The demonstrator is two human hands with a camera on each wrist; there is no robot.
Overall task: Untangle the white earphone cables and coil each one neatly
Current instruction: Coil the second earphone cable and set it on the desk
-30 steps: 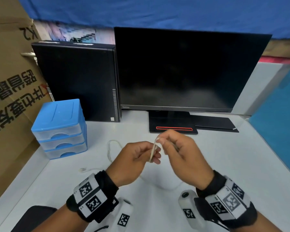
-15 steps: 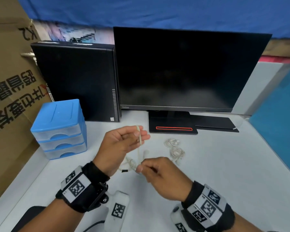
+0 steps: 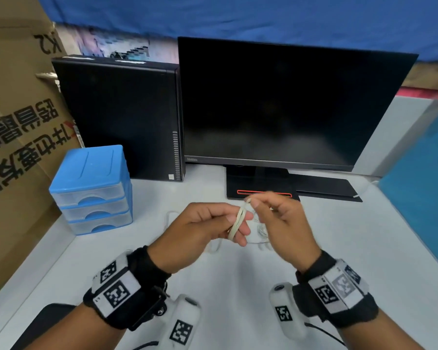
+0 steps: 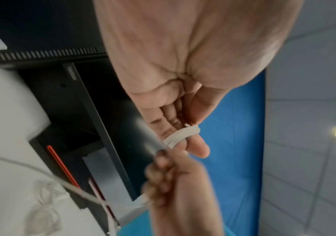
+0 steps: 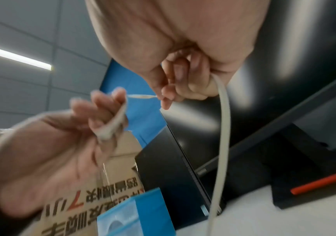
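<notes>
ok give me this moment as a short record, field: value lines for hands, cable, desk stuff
left hand: fingers extended, cable looped around them
right hand: pinches the cable just above the left fingers
cable turns: a few, lying side by side on the left fingers
loose cable: trails down to the desk
other earphones: small bundle on the desk behind the hands, mostly hidden
drawer box: blue, left side of desk
monitor: dark
</notes>
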